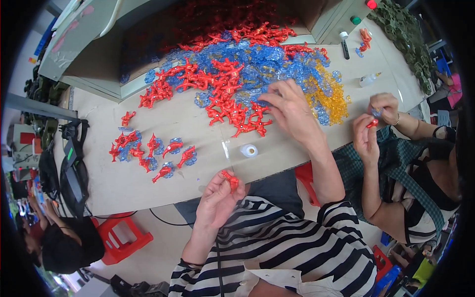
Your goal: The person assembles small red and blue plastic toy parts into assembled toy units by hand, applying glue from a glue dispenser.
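Between the thumb and fingers of my left hand [213, 202], near the table's front edge, is a small red plastic figure [231, 182]. My right hand [292, 110] reaches over the pile, its fingers bent together at the edge of the clear blue plastic pieces [257, 62]; whatever its fingertips hold is hidden. Loose red figures [225, 81] lie heaped left of that hand. Clear yellow pieces [330, 94] lie to its right. At the left of the table, several red figures [173, 147] sit on or against blue pieces.
A small white bottle [249, 150] stands between my hands. Another bottle [367, 80] and a black marker-like tube [344, 45] are at the right. A co-worker's hands [368, 138] hold a red piece and a bluish piece there. A grey cabinet [94, 84] borders the pile.
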A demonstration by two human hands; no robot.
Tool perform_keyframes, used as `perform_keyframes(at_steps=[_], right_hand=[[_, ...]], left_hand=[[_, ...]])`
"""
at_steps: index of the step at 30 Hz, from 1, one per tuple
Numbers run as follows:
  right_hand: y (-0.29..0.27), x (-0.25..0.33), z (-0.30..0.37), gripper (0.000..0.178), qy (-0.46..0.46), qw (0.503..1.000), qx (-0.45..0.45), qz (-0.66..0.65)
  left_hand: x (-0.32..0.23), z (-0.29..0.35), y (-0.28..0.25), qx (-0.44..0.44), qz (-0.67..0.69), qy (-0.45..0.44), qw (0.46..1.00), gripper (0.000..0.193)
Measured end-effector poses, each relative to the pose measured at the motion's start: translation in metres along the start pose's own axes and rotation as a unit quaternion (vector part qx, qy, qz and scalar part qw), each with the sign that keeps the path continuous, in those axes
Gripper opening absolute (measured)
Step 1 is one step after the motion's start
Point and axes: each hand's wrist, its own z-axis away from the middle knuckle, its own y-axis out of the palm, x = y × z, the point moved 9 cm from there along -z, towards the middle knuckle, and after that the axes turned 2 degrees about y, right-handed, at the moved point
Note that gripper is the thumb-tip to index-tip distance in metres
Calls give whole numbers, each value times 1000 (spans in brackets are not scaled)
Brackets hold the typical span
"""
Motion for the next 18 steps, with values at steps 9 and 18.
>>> perform_keyframes(at_steps=[9, 18], right_hand=[[-11, 12, -8, 17, -3, 998, -55, 35], [-21, -6, 2, 21, 61, 997, -42, -15]], left_hand=[[0, 0, -4, -7, -23, -8, 1000, 24], [-2, 1, -1, -1, -40, 11, 999, 22]])
